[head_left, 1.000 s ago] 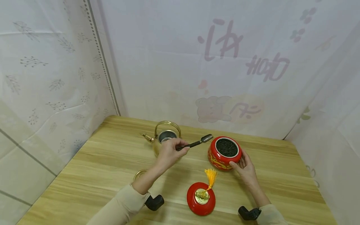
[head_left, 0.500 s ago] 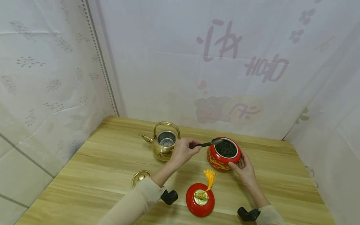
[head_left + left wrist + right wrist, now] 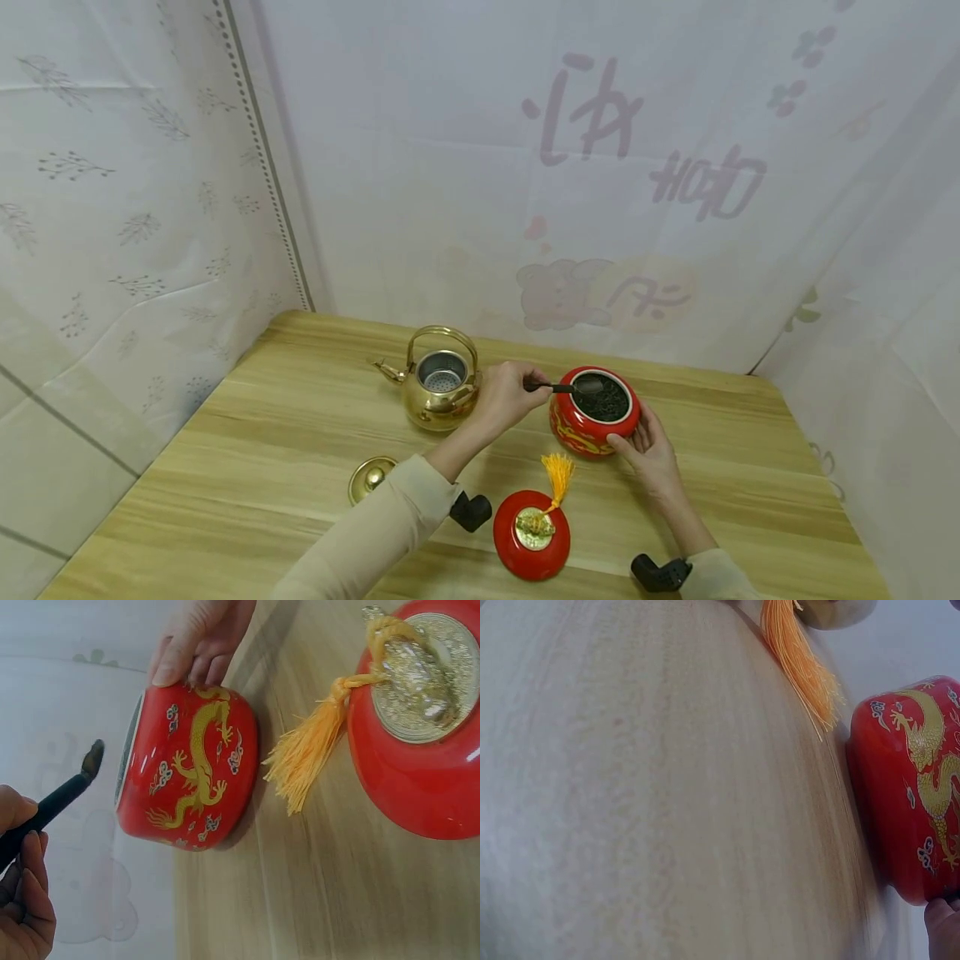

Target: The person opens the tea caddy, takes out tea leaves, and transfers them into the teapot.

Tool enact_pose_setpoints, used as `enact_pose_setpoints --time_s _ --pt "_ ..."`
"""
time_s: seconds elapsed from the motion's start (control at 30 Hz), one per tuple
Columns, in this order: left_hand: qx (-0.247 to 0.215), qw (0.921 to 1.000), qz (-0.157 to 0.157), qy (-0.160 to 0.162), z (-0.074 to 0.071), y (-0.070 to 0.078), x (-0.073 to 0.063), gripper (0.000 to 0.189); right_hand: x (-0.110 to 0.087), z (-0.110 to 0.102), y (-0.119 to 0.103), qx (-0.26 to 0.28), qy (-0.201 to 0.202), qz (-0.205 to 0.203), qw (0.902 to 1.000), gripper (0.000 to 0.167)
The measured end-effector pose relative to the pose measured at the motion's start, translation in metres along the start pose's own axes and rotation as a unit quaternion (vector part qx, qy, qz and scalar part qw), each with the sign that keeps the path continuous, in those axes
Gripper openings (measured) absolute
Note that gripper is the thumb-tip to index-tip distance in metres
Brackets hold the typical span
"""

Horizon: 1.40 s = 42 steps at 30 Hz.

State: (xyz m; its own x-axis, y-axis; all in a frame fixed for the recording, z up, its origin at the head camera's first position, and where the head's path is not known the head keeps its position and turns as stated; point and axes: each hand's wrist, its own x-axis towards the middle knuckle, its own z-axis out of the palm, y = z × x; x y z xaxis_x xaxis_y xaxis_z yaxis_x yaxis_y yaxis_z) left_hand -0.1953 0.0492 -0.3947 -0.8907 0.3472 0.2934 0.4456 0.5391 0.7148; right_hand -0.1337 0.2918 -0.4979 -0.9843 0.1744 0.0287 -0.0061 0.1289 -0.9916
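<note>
My left hand pinches the dark handle of a tea scoop. The scoop's bowl is over the mouth of a red tea jar with a golden dragon on its side. Dark tea leaves lie inside the jar, below its white rim. On the jar's right side, my right hand holds it, thumb on the near face and fingers round behind; those fingers are partly hidden. The jar stands on the table. In the right wrist view just a thumb shows at the jar's edge.
A golden teapot, its strainer uncovered, stands left of the left hand. Its small golden lid lies nearer, partly behind the left sleeve. The red jar lid with a yellow tassel lies in front of the jar. Fabric walls surround the wooden table.
My left hand has moved right, away from the teapot, bringing the scoop from beside the jar to over its mouth. The teapot's strainer has come into view. The right hand keeps its hold.
</note>
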Motion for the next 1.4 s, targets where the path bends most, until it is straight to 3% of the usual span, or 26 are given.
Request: enact_pose_setpoints --time_s 0.43,0.87,1.4 --pt "0.005 0.9992 -0.021 -0.034 0.006 0.009 0.012 0.005 -0.002 0.001 -0.002 -0.004 0.003 -0.003 1.0000 0.082" --pt "0.053 0.9965 0.005 -0.064 0.010 0.016 0.022 0.008 -0.003 0.001 -0.002 -0.017 -0.001 0.004 0.9998 0.082" --pt "0.076 0.9919 -0.011 -0.101 0.020 0.023 0.032 0.010 -0.004 0.001 -0.003 -0.020 -0.002 0.004 0.9998 0.081"
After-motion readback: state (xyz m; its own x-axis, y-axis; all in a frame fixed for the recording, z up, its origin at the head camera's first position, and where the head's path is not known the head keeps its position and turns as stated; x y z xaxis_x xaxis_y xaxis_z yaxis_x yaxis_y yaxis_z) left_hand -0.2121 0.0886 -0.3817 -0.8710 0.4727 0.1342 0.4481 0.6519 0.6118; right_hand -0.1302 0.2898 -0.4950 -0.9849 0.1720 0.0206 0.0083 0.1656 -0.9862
